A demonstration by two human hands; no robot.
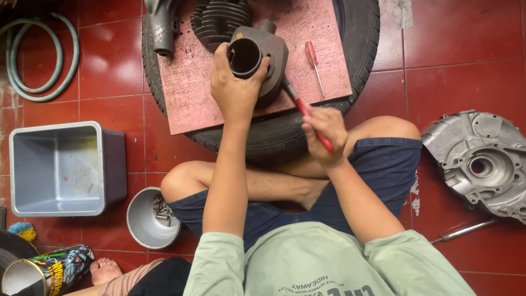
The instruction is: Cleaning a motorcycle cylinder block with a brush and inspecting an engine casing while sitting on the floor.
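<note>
Left hand clamped around the rim of a dark engine cylinder, which stands on a pinkish board laid across a tyre. Right hand closed on a red-handled tool, its tip against the cylinder's lower side. Second red screwdriver lies on the board just right of the cylinder; grey tub and metal bowl sit on the red floor at left.

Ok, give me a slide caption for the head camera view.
Left hand steadies dark metal engine cylinder on pink board; right hand works red-handled tool against it.
</note>
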